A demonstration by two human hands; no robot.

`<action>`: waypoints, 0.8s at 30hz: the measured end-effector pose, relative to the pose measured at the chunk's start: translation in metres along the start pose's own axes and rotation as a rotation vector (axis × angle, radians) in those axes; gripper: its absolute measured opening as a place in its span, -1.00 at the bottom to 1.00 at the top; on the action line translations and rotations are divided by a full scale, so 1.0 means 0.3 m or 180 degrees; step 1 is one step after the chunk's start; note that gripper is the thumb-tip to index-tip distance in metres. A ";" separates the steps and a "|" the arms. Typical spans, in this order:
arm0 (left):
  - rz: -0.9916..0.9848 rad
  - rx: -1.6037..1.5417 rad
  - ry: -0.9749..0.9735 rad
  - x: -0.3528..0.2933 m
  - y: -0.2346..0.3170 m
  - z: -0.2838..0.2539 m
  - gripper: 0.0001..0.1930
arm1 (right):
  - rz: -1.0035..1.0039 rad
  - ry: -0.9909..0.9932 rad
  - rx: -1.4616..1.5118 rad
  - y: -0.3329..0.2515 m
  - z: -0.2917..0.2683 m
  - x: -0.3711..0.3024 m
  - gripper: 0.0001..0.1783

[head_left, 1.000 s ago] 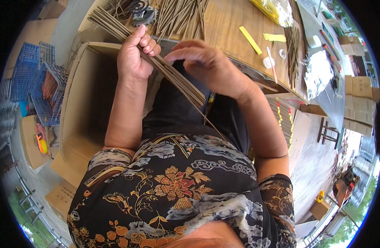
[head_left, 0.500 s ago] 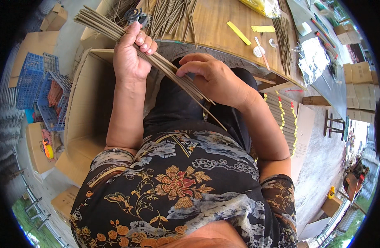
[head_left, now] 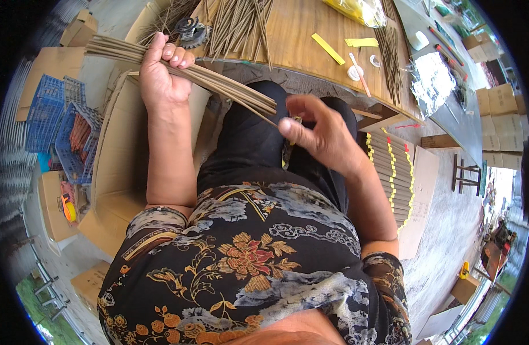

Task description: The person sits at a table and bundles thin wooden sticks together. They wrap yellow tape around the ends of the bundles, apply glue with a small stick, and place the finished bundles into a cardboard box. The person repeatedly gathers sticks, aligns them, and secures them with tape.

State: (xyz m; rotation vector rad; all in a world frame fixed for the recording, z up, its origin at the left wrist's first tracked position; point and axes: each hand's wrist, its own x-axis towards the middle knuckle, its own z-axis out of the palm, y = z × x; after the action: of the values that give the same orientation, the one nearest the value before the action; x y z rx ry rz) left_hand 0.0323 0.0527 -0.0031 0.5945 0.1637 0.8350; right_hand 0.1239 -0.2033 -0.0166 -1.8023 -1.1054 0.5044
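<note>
My left hand [head_left: 164,77] is closed around a bundle of thin brown incense sticks [head_left: 230,86], held aslant above my lap. The ends on one side stick out past the fist toward the upper left; the other ends point down to the right. One stick reaches farther than the others, toward my right thumb. Just beyond those ends, my right hand [head_left: 322,129] has its thumb and fingers apart, and I see nothing gripped in it. A small yellowish patch shows behind its fingers, too hidden to name.
On the wooden table [head_left: 301,49] lie loose sticks [head_left: 238,29], yellow strips [head_left: 329,49], a small white dish [head_left: 354,73] and a dark toothed metal part [head_left: 192,34]. An open cardboard box [head_left: 112,138] stands at my left. Yellow-banded bundles [head_left: 385,178] lie at my right.
My left hand has moved left with the bundle, whose lower ends look more even. My right hand has drawn away from alongside the sticks and opened beyond their ends.
</note>
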 end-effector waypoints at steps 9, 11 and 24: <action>-0.0109 -0.0339 0.0047 -0.017 -0.005 -0.005 -0.85 | 0.0623 -0.0137 0.0488 0.012 0.018 -0.117 -0.82; -0.0204 -0.0332 -0.0019 -0.025 -0.021 -0.002 -0.85 | 0.0588 -0.0080 0.0427 -0.013 0.012 -0.105 -0.82; -0.0245 -0.0402 0.0337 -0.028 -0.049 0.004 -0.86 | 0.0465 0.1471 0.2218 0.039 0.114 -0.028 -0.55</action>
State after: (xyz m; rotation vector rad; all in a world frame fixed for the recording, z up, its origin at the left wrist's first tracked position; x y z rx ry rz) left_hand 0.0366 0.0384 -0.0109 0.4234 0.2272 0.7963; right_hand 0.1006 -0.1955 -0.0441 -1.2842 -0.4017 0.4526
